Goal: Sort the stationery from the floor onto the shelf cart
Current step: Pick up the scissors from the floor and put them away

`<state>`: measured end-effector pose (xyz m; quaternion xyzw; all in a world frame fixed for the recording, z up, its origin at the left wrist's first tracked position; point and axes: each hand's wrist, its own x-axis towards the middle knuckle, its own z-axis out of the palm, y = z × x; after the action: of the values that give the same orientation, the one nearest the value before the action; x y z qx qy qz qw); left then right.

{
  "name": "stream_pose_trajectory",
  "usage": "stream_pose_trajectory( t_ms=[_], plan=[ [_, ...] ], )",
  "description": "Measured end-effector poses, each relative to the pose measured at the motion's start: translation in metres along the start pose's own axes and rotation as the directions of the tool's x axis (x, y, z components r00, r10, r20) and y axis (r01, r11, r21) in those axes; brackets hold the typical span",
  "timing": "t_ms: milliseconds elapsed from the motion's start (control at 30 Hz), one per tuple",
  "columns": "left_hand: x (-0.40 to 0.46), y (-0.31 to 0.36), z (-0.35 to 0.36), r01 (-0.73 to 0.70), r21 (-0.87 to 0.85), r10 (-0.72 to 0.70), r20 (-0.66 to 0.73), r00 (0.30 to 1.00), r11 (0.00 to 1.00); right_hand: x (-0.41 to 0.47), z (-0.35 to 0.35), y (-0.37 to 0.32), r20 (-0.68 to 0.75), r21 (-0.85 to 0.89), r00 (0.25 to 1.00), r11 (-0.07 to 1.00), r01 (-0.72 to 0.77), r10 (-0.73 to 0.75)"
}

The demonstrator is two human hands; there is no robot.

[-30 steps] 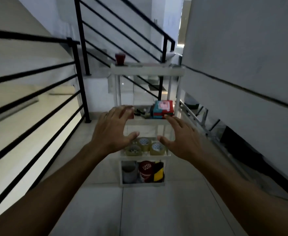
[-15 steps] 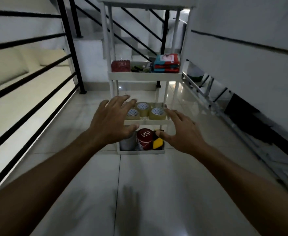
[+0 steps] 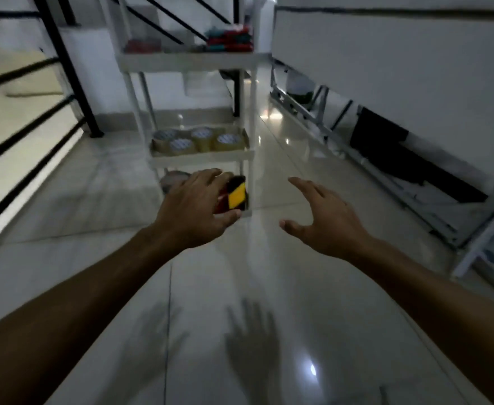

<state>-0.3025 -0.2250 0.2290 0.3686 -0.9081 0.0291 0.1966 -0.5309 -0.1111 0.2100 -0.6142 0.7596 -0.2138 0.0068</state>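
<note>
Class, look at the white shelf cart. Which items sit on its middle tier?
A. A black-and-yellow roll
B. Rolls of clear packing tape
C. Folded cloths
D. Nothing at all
B: four rolls of clear packing tape stand together on the middle tier of the shelf cart.

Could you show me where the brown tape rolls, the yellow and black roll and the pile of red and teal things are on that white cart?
brown tape rolls (image 3: pixel 201 139): head view, top of a middle roll.
yellow and black roll (image 3: pixel 237 195): head view, its yellow band.
red and teal pile (image 3: pixel 230 39): head view, its front edge.
</note>
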Motion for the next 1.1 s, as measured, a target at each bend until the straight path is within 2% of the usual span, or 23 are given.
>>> stream_pose_trajectory(
  t_ms=[167, 400, 467, 600, 667, 800, 900, 967, 1100],
  plan=[
    [-0.015, 0.054, 0.074, -0.096, -0.081, 0.107, 0.147, 0.983, 0.992, -0.068, 0.033, 0.068, 0.115, -0.035, 0.981, 0.988, -0.152, 0.155],
    [-0.06, 0.124, 0.165, -0.134, -0.247, 0.204, 0.284, 0.937, 0.96, -0.164, 0.08, 0.135, 0.31, 0.006, 0.87, 0.914, -0.405, 0.384],
    [-0.084, 0.141, 0.184, -0.157, -0.301, 0.253, 0.315, 0.915, 0.941, -0.191, 0.093, 0.14, 0.362, 0.057, 0.821, 0.868, -0.493, 0.442],
    [-0.124, 0.166, 0.215, -0.213, -0.361, 0.367, 0.439, 0.82, 0.908, -0.245, 0.109, 0.147, 0.417, 0.121, 0.734, 0.768, -0.629, 0.536],
    [-0.134, 0.174, 0.224, -0.223, -0.372, 0.39, 0.471, 0.791, 0.901, -0.268, 0.113, 0.152, 0.413, 0.057, 0.673, 0.721, -0.691, 0.613],
    [-0.139, 0.18, 0.231, -0.243, -0.376, 0.415, 0.493, 0.765, 0.894, -0.298, 0.123, 0.162, 0.451, -0.092, 0.469, 0.562, -0.822, 0.759],
    [-0.136, 0.182, 0.232, -0.25, -0.364, 0.413, 0.49, 0.768, 0.897, -0.303, 0.133, 0.162, 0.491, -0.131, 0.408, 0.528, -0.839, 0.77],
    [-0.134, 0.181, 0.232, -0.251, -0.349, 0.405, 0.496, 0.768, 0.903, -0.302, 0.141, 0.157, 0.49, -0.139, 0.412, 0.535, -0.833, 0.768],
    [-0.131, 0.174, 0.231, -0.243, -0.327, 0.386, 0.505, 0.772, 0.913, -0.299, 0.155, 0.143, 0.419, -0.109, 0.553, 0.644, -0.757, 0.72]
  ],
)
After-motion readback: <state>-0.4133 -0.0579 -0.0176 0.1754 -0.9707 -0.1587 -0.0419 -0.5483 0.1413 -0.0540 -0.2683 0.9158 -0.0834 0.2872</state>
